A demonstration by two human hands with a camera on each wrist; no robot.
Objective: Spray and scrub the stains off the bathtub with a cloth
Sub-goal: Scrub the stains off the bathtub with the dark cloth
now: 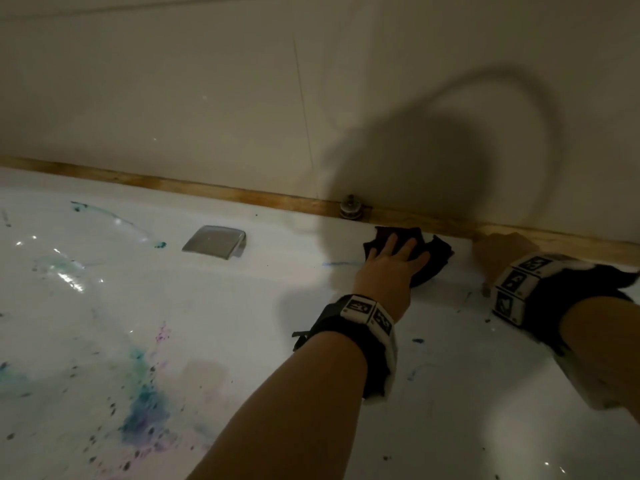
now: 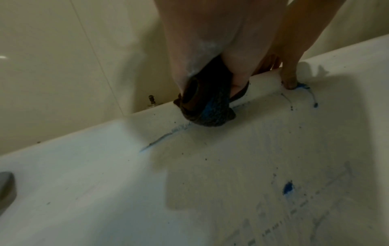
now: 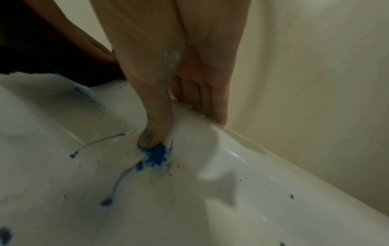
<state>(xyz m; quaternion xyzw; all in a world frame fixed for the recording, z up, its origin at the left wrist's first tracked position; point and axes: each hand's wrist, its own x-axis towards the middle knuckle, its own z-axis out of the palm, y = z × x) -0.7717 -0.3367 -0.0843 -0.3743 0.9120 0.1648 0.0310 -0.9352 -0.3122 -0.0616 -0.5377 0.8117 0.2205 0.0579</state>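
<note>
The left hand (image 1: 391, 263) lies flat on the dark cloth (image 1: 433, 258), fingers spread and straight, pressing it against the tub (image 1: 242, 306) at the far rim, just below the wooden strip (image 1: 207, 192) along the wall. The right hand (image 3: 189, 79) holds nothing: its fingers are extended over the rim and its thumb (image 3: 153, 134) rests on the inner slope, touching a thick blue blot (image 3: 156, 155). The step in hand appears to be scrubbing the rim zone. A thin blue streak (image 2: 162, 139) runs away from the cloth along the rim edge; work the cloth along that line with firm, even palm pressure, in short overlapping strokes. The cloth underside already shows blue pickup in the left wrist view, so refold to a clean face before continuing, otherwise pigment may be smeared back on. The blot under the thumb is probably the next target; lift the thumb clear first to avoid tracking colour. Keep the right hand braced on the rim for balance, since the surface looks wet and glossy. Larger blue-purple stains (image 1: 145, 410) lie well apart on the tub floor, near the metal fitting (image 1: 214, 242) side, and are not yet cleaned. No spray bottle is in view.
</note>
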